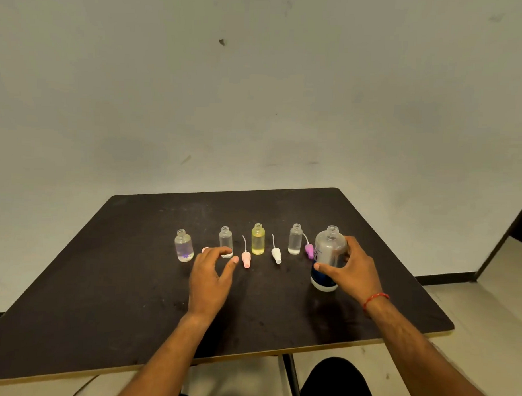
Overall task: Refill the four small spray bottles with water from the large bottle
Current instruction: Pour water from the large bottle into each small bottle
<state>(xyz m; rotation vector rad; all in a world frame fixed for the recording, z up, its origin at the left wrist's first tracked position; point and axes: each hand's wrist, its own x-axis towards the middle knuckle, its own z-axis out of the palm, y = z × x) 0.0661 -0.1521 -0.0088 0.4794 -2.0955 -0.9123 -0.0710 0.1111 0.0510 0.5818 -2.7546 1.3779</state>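
Four small uncapped spray bottles stand in a row on the dark table [132,282]: a clear one at the left [183,245], a second clear one [226,239], a yellow one [258,239] and a clear one at the right [295,239]. Spray heads lie between them: pink [246,258], white [276,254] and purple [309,250]. The large uncapped bottle [329,253] stands at the right, and my right hand [350,269] grips its side. My left hand [211,274] hovers with relaxed, spread fingers just in front of the second bottle, holding nothing.
A small pale cap [205,249] lies partly hidden behind my left fingers. The table's front edge [248,356] runs close to my legs. A plain wall stands behind the table, and a dark doorframe [507,236] is at the right.
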